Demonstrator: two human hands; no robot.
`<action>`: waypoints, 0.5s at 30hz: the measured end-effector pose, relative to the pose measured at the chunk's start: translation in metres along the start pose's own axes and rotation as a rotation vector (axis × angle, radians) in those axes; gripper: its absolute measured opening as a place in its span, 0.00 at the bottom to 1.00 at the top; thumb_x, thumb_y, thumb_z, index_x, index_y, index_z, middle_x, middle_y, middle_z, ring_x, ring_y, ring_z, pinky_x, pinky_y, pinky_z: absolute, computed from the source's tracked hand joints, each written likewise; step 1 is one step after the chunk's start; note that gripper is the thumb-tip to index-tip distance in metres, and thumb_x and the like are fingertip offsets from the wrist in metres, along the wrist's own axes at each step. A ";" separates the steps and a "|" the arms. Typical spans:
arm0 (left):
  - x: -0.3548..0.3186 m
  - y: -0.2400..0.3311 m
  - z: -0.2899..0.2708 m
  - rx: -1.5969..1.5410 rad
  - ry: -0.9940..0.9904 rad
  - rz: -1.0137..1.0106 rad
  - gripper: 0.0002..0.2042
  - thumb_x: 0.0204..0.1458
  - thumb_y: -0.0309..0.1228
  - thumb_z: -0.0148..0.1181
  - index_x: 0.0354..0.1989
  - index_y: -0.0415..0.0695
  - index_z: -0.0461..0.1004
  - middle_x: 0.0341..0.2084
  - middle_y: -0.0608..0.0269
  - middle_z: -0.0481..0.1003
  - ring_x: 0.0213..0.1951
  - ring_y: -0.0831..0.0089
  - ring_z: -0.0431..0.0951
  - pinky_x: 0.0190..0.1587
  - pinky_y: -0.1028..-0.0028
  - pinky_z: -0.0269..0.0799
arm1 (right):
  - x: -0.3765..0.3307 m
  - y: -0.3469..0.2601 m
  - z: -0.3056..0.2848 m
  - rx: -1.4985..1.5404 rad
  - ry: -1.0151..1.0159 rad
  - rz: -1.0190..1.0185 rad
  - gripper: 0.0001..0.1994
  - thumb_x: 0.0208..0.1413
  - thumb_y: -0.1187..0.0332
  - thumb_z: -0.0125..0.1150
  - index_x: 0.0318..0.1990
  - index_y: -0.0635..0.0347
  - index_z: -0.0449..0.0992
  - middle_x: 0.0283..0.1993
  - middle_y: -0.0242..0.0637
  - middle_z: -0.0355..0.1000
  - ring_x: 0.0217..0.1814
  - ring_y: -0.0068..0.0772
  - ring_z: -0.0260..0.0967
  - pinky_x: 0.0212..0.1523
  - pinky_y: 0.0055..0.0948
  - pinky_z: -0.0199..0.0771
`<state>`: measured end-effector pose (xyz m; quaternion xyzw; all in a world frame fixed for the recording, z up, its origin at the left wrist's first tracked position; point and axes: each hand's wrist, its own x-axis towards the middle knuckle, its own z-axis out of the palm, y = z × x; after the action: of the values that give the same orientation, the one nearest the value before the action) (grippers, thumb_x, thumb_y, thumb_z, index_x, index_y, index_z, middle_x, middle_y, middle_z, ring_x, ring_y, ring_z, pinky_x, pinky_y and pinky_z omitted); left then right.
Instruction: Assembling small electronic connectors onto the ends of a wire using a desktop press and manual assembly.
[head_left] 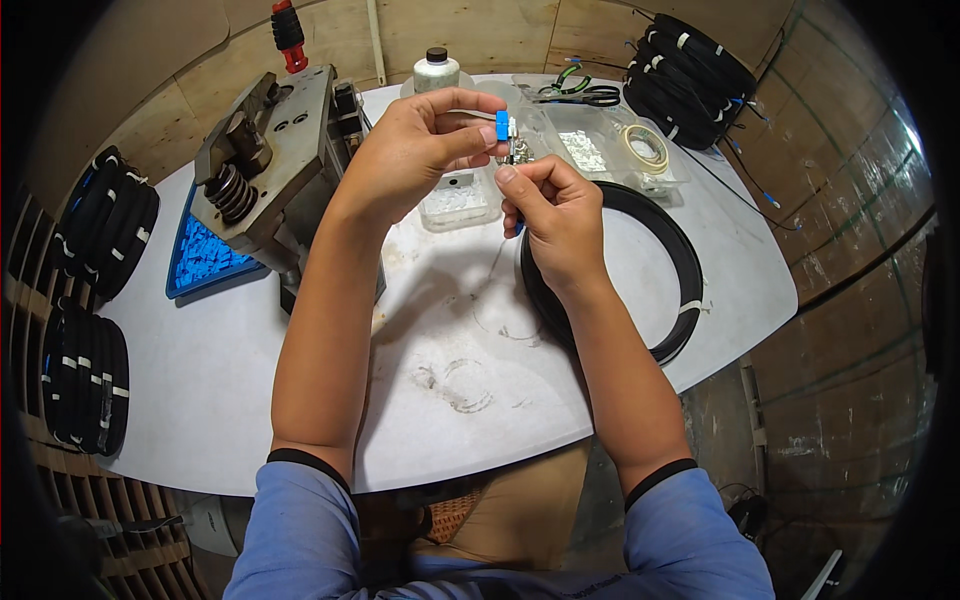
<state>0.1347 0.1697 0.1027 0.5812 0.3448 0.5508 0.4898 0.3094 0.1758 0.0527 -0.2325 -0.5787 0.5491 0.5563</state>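
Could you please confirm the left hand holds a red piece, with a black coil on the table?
The colour is wrong: the head view shows the left hand holding a blue piece; the black coil is on the table.

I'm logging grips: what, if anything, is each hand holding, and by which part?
The left hand grips a small blue rectangular block by its left side. The right hand seems to pinch a thin dark cable; where along it cannot be told.
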 end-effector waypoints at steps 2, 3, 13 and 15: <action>0.000 0.000 0.000 -0.006 0.005 -0.003 0.15 0.55 0.26 0.63 0.50 0.39 0.74 0.39 0.62 0.79 0.40 0.76 0.78 0.46 0.75 0.74 | 0.000 0.000 0.000 0.002 0.010 0.000 0.08 0.57 0.69 0.65 0.31 0.63 0.75 0.22 0.29 0.71 0.21 0.15 0.65 0.21 0.18 0.66; 0.000 0.001 0.000 -0.004 0.004 -0.002 0.15 0.55 0.26 0.63 0.51 0.39 0.74 0.39 0.62 0.79 0.40 0.76 0.78 0.46 0.76 0.74 | 0.000 -0.001 0.000 0.001 0.010 0.002 0.08 0.57 0.69 0.65 0.31 0.63 0.75 0.22 0.29 0.71 0.21 0.15 0.65 0.21 0.18 0.66; 0.001 -0.001 0.000 0.007 0.005 0.036 0.15 0.54 0.27 0.64 0.49 0.38 0.75 0.36 0.58 0.79 0.40 0.74 0.79 0.45 0.76 0.75 | 0.000 -0.001 0.001 -0.012 0.020 -0.008 0.08 0.58 0.69 0.65 0.30 0.64 0.75 0.22 0.30 0.71 0.20 0.16 0.65 0.21 0.18 0.66; 0.000 0.001 0.001 0.011 0.002 0.021 0.15 0.55 0.27 0.64 0.50 0.39 0.74 0.37 0.61 0.79 0.40 0.75 0.78 0.45 0.76 0.74 | 0.000 -0.001 0.001 -0.011 0.025 -0.008 0.08 0.58 0.69 0.65 0.31 0.64 0.75 0.22 0.30 0.71 0.20 0.16 0.65 0.21 0.18 0.66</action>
<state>0.1357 0.1691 0.1034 0.5870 0.3423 0.5545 0.4804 0.3085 0.1748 0.0535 -0.2401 -0.5757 0.5408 0.5644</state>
